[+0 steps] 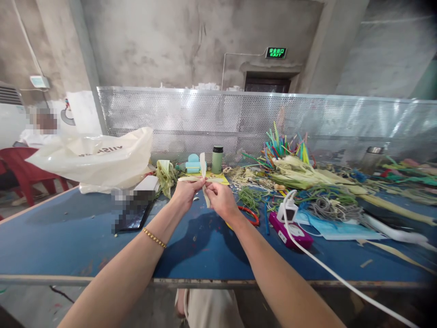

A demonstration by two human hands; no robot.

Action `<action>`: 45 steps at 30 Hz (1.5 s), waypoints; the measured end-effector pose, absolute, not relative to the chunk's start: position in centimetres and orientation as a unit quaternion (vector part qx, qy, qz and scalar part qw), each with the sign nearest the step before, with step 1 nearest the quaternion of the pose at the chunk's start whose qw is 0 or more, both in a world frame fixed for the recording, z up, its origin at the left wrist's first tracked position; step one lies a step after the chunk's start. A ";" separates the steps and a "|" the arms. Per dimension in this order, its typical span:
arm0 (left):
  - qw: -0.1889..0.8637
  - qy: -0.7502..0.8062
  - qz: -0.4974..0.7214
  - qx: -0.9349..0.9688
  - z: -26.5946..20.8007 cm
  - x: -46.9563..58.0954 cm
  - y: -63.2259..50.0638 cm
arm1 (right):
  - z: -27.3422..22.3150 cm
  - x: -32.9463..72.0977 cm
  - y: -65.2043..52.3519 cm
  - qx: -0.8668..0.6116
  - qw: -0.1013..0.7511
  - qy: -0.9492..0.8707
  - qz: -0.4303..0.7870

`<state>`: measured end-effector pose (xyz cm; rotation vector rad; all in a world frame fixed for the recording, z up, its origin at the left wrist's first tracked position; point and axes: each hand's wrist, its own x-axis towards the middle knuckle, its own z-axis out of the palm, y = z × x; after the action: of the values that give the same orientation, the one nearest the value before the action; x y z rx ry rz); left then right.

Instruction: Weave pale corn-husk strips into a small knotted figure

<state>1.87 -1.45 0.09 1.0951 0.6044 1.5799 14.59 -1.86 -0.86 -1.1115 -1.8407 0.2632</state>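
Strips point(203, 165), pale, crossed; left hand point(186, 190) and right hand point(221, 198) both pinching near the crossing, fingers closed; held over blue table point(82, 241), nearer than green bottle point(217, 161).

Green flask point(217, 161) before a perforated metal screen point(177, 111), exit sign point(276, 53) higher up.

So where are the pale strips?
The pale strips are central in the head view, between the left hand and right hand, in front of the green bottle.
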 end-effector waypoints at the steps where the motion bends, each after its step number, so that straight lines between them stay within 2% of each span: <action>1: 0.536 0.253 0.667 0.452 0.2 1.8 -1.5 | -0.9 14.5 -1.9 -0.454 0.468 -0.751 0.106; 8: 0.533 0.264 0.666 0.449 0.4 1.2 -1.2 | -1.0 14.5 -2.0 -0.455 0.471 -0.747 0.118; 11: 0.524 0.270 0.655 0.473 0.3 0.9 -1.0 | -0.5 15.1 -2.1 -0.458 0.499 -0.730 0.095; 15: 0.531 0.281 0.631 0.490 0.1 1.0 -1.0 | 0.5 16.7 -1.6 -0.462 0.580 -0.670 0.036; 19: 0.533 0.288 0.623 0.495 0.2 1.1 -1.2 | 1.4 18.9 -0.1 -0.424 0.738 -0.504 0.145; 21: 0.532 0.291 0.622 0.496 0.3 1.2 -1.3 | 1.5 19.4 0.4 -0.426 0.770 -0.442 0.173; 23: 0.531 0.290 0.615 0.506 0.3 1.2 -1.4 | 1.3 19.2 0.6 -0.435 0.732 -0.487 0.194; 26: 0.526 0.289 0.602 0.528 0.3 1.4 -1.5 | 0.6 18.0 0.4 -0.434 0.605 -0.640 0.189; 29: 0.513 0.287 0.606 0.536 0.2 1.6 -1.5 | -0.1 16.9 0.1 -0.441 0.548 -0.690 0.171; 31: 0.503 0.289 0.606 0.545 0.1 1.7 -1.4 | -0.4 16.5 0.0 -0.436 0.542 -0.695 0.181; 35: 0.492 0.303 0.586 0.568 0.0 1.8 -1.4 | -0.8 16.2 0.1 -0.377 0.556 -0.680 0.294; 40: 0.506 0.313 0.596 0.539 0.4 2.2 -2.0 | -0.9 16.1 0.1 -0.364 0.578 -0.666 0.299; 45: 0.495 0.330 0.606 0.528 0.6 2.2 -2.3 | -0.8 16.1 0.0 -0.351 0.581 -0.638 0.363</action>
<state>2.22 -2.25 0.56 1.2798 0.7999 1.4691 16.08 0.01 -0.85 -0.8201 -1.4901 0.8489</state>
